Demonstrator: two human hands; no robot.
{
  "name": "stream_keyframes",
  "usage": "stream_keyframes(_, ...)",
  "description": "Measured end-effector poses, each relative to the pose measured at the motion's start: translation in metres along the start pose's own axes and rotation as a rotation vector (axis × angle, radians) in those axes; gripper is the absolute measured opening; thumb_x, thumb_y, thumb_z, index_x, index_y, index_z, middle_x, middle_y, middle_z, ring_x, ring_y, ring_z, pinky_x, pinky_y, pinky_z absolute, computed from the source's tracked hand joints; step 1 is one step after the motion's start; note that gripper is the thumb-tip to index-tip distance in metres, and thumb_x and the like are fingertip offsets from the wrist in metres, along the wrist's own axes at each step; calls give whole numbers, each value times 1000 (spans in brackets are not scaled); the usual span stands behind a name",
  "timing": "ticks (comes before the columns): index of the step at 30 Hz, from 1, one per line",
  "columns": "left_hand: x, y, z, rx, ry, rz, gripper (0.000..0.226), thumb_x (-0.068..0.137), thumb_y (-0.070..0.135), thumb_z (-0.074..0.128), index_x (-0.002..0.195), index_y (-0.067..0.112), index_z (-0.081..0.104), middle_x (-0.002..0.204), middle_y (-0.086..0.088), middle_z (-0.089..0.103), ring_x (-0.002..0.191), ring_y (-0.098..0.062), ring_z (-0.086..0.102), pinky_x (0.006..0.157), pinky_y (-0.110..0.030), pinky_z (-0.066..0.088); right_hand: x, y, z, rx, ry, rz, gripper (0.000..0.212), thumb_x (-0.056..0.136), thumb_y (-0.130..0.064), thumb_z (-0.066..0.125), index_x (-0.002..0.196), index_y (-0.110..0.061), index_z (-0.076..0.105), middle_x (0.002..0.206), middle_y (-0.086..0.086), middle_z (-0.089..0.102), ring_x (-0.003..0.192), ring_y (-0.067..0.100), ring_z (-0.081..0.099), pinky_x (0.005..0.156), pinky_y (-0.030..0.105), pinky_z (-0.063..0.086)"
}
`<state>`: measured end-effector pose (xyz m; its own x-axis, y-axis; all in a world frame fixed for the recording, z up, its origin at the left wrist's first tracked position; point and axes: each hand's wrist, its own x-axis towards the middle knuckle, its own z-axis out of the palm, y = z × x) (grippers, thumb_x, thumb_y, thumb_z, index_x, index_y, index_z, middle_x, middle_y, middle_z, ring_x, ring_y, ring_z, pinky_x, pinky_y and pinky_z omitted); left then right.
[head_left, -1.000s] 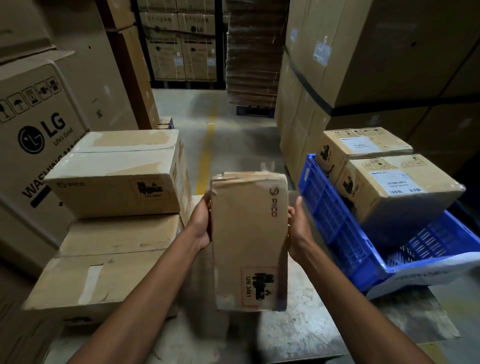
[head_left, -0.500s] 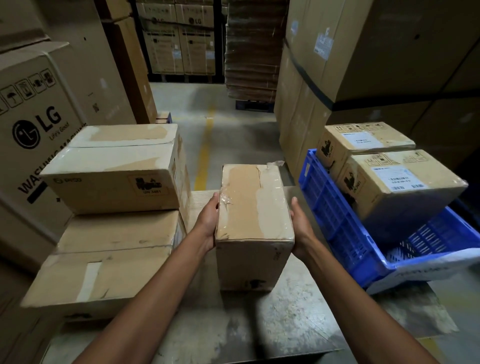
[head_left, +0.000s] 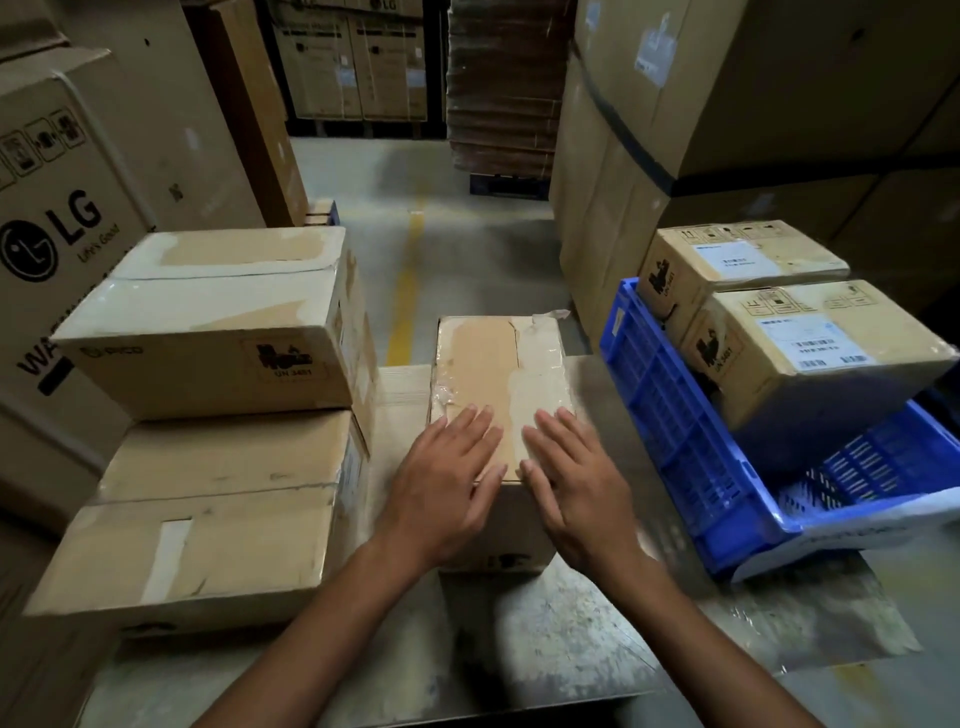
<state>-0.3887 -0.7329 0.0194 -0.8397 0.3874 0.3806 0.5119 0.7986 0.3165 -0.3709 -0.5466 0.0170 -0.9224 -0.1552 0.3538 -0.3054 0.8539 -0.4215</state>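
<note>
**Warehouse aisle: two flat hands on a taped carton**

A dim warehouse aisle lined with tall appliance boxes. In front of the person is a worn metal surface (head_left: 545, 639). A small taped carton (head_left: 498, 364) stands on it, midway between the left and right edges, with its far end close to the far edge. Its long axis runs straight away from the person.

The left hand (head_left: 441, 483) and the right hand (head_left: 576, 483) lie side by side over the near end of the carton's top. Both have straight, slightly spread fingers and grip nothing. Each covers one near corner, so neither is closer. Any push would probably go along the carton's length, and a lift would need the hands to shift to its long sides.

Two stacked cartons (head_left: 208, 322) sit at the left edge. A tilted blue crate (head_left: 675, 426) holding two labelled boxes (head_left: 810, 353) is at the right edge.
</note>
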Motion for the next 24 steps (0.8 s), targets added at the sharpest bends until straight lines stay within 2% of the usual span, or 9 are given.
stream_keyframes(4, 8, 5, -6, 4, -31, -52, 49, 95, 41, 40, 130, 16, 65, 138, -2, 61, 131, -20, 53, 109, -40, 41, 7, -1, -8, -152, 5, -9, 41, 96, -47, 42, 118, -23, 67, 132, -2, 62, 128, 20, 53, 111, 48, 35)
stream_keyframes(7, 25, 8, -17, -14, -41, -43, 39, 93, 35, 46, 119, 15, 68, 122, -3, 67, 114, -21, 61, 97, -40, 50, 32, -7, -20, -275, -49, 24, 33, 93, -52, 43, 102, -27, 62, 112, -5, 59, 108, 18, 55, 104, 48, 38)
stream_keyframes(10, 46, 6, -25, 12, -129, -56, 47, 97, 34, 38, 136, 16, 57, 144, -5, 54, 136, -25, 45, 114, -45, 35, 57, -13, -21, -232, -141, 28, 36, 96, -47, 46, 120, -25, 59, 133, 3, 53, 123, 20, 51, 109, 42, 35)
stream_keyframes(12, 56, 2, -24, 62, -217, -123, 51, 103, 35, 30, 150, 20, 40, 161, -1, 30, 151, -21, 19, 122, -47, 16, 65, -15, -16, -216, -217, 9, 46, 101, -45, 42, 140, -21, 49, 154, 9, 39, 143, 25, 35, 116, 41, 28)
stream_keyframes(14, 59, -2, -19, 47, -280, -192, 50, 106, 35, 29, 155, 23, 30, 165, 4, 20, 153, -15, 8, 124, -46, 10, 68, -13, -13, -241, -281, 22, 53, 103, -48, 34, 148, -20, 40, 161, 9, 30, 150, 24, 23, 121, 41, 17)
stream_keyframes(18, 59, -6, -16, 12, -267, -213, 44, 104, 30, 34, 146, 22, 45, 158, 4, 35, 149, -17, 23, 120, -45, 21, 74, -18, -13, -331, -288, 30, 48, 100, -53, 34, 130, -21, 52, 142, 7, 51, 131, 23, 46, 112, 41, 35)
stream_keyframes(20, 67, -7, -19, -39, -180, -209, 32, 101, 26, 39, 123, 19, 60, 134, 2, 55, 131, -19, 43, 109, -44, 35, 88, -23, -15, -363, -273, 54, 43, 98, -53, 36, 121, -20, 52, 127, 6, 53, 117, 23, 49, 97, 42, 42)
stream_keyframes(22, 80, -9, -21, -132, -76, -235, 28, 96, 25, 40, 109, 18, 63, 118, 1, 60, 120, -20, 47, 102, -48, 40, 106, -27, -18, -369, -281, 106, 44, 97, -52, 39, 123, -19, 49, 129, 10, 50, 118, 27, 46, 94, 46, 43)
stream_keyframes(24, 89, -14, -18, -228, -24, -286, 41, 93, 27, 38, 125, 17, 61, 141, -5, 52, 140, -25, 33, 113, -51, 32, 119, -26, -15, -324, -314, 143, 51, 98, -53, 39, 137, -21, 43, 145, 14, 40, 133, 34, 38, 102, 54, 39)
